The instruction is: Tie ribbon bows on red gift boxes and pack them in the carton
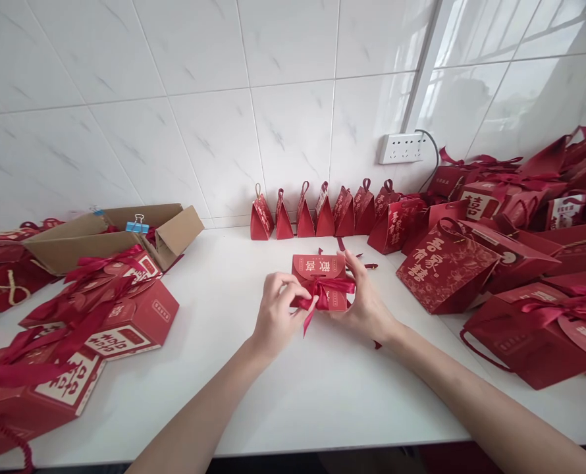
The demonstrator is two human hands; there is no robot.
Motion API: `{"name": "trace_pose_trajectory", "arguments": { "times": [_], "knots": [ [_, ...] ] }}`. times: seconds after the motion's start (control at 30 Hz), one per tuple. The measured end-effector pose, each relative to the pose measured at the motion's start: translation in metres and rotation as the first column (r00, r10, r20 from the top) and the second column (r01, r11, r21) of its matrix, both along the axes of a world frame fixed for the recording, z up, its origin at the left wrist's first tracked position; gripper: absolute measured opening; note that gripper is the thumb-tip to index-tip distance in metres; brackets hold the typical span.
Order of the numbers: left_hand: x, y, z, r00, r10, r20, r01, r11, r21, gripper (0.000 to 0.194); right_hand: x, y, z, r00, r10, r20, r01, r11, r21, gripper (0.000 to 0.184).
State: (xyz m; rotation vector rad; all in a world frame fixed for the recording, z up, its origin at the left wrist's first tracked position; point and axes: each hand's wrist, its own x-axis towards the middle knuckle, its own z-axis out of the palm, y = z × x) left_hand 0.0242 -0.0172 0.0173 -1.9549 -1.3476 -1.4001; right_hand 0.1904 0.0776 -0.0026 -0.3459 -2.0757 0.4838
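A small red gift box (300,266) with pale gold characters lies near the middle of the white table. Across its top runs a dark red satin ribbon (340,286) tied in a bow. My left hand (279,306) pinches the ribbon's left loop between thumb and fingers, and a loose ribbon end hangs below them. Wrapped round the box's right side, my right hand (365,299) has its thumb low at the near edge and its fingers at the far right corner. Its palm side is partly hidden.
Several triangular red boxes (305,214) with loop handles stand along the tiled wall. Larger red boxes are piled right (448,270) and left (139,316). An open cardboard box (76,245) with binder clips sits back left. A power strip (404,148) hangs on the wall.
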Motion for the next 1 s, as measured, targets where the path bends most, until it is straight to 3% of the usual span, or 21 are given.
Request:
{"name": "trace_pose_trajectory", "arguments": {
  "times": [0.1,0.3,0.5,0.57,0.63,0.73,0.87,1.0],
  "knots": [
    [0.0035,-0.0012,-0.0003,0.993,-0.022,-0.114,0.031,0.996,0.080,0.021,-0.0020,-0.0017,-0.0007,1.000,0.019,-0.013,-0.019,1.000,0.003,0.100],
    [0.0053,-0.0025,0.0017,0.985,-0.052,-0.163,0.080,0.982,0.170,0.022,-0.0037,-0.0073,-0.0006,0.999,0.036,-0.030,-0.036,0.999,-0.008,0.099],
    [0.0033,-0.0016,0.0042,0.999,-0.033,-0.037,0.037,0.989,0.142,0.017,-0.0027,-0.0064,0.0004,0.999,0.024,-0.043,-0.024,1.000,0.000,0.098],
    [0.0016,-0.0011,0.0058,0.992,0.025,0.121,-0.035,0.996,0.081,0.013,-0.0023,-0.0059,0.0008,0.999,0.028,-0.042,-0.028,1.000,-0.008,0.097],
    [0.0001,-0.0006,0.0076,0.932,0.112,0.344,-0.086,0.992,-0.090,0.016,-0.0022,-0.0060,0.0012,0.999,0.030,-0.035,-0.030,1.000,-0.008,0.096],
    [-0.0008,0.0005,0.0093,0.775,0.209,0.596,0.024,0.933,-0.358,0.028,-0.0024,-0.0059,0.0012,1.000,0.019,-0.019,-0.019,1.000,0.013,0.098],
    [-0.0001,0.0026,0.0066,0.684,0.157,0.712,0.236,0.876,-0.421,0.030,-0.0030,-0.0028,-0.0020,1.000,0.022,-0.006,-0.022,1.000,-0.005,0.100],
    [-0.0002,0.0053,-0.0004,0.696,0.138,0.704,0.297,0.838,-0.457,0.040,-0.0032,0.0005,-0.0038,1.000,0.016,0.017,-0.014,0.997,-0.080,0.105]
  ]
}}
